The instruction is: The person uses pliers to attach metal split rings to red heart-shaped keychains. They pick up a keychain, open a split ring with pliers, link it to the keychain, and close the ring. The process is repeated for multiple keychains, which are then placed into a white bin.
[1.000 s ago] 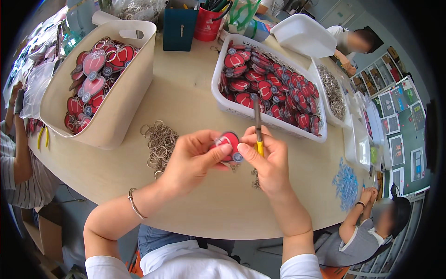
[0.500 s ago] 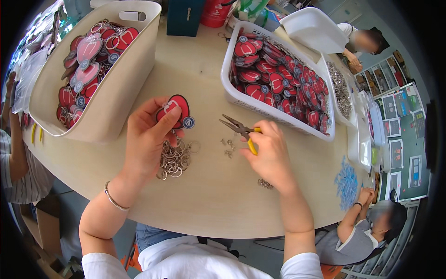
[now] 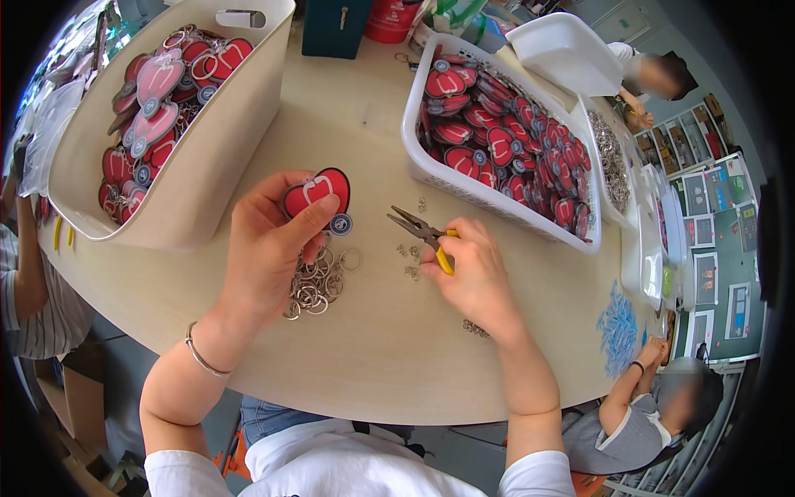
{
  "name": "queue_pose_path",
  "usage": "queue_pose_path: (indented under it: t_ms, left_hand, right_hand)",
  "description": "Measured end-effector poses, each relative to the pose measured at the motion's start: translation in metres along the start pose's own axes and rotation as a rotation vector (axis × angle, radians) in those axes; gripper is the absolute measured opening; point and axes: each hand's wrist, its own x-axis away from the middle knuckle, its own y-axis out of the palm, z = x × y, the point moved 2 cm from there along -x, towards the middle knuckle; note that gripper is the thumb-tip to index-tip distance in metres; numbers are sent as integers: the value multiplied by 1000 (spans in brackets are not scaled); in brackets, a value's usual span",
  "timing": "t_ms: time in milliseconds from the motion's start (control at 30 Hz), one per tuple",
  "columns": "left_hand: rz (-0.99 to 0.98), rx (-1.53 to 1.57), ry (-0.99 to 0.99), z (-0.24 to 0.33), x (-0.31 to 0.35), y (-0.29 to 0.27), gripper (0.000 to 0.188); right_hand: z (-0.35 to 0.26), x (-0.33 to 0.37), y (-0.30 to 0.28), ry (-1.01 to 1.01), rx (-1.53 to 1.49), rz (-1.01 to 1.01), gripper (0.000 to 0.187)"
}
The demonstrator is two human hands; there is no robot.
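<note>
My left hand point(image 3: 269, 244) pinches a red heart-shaped charm point(image 3: 325, 187) with a dark edge and a small round blue tag, thumb across its front. Just below that hand lies a pile of silver key rings point(image 3: 313, 290), partly covered by it. My right hand point(image 3: 476, 277) is closed around needle-nose pliers point(image 3: 432, 235) with yellow handles. Their dark jaws point up and left toward the charm, slightly apart, with nothing visible between them. Small metal links point(image 3: 411, 272) lie on the table by the pliers, and another little heap point(image 3: 475, 328) sits beneath my right wrist.
A tall cream bin point(image 3: 240, 157) of charms with rings stands at left. A white basket point(image 3: 497, 203) full of red charms is at the far right, beside a tray of metal parts point(image 3: 609, 153). Blue strips point(image 3: 618, 331) lie near the right edge. Other people sit around the table.
My right hand and the pliers have shifted slightly left, uncovering a small link beyond the jaws. The charm in my left hand has tilted a little and moved slightly right.
</note>
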Motion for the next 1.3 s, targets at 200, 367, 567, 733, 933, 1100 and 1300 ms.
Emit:
queue_pose_path:
  t_ms: [200, 367, 567, 733, 933, 1100, 1300]
  left_hand:
    - [-91, -133, 17, 0, 5, 8, 19]
    - [-259, -482, 89, -17, 11, 9, 13]
    - [-424, -641, 228, -17, 22, 22, 11]
    - [-483, -553, 103, -22, 27, 29, 12]
    - [-472, -425, 70, -25, 30, 27, 12]
    - [-437, -299, 94, -28, 31, 27, 10]
    - [-446, -611, 439, -19, 31, 28, 10]
  right_hand:
    - [-2, 1, -3, 35, -59, 0, 13]
    - [-21, 5, -23, 78, -330, -57, 13]
    - [-41, 9, -36, 99, -531, -103, 12]
    - [-40, 10, -33, -45, -384, -76, 12]
    - [-45, 13, -31, -34, -455, -26, 16]
    - [-47, 17, -27, -17, -483, 70, 17]
    - [-45, 15, -29, 93, -636, -38, 17]
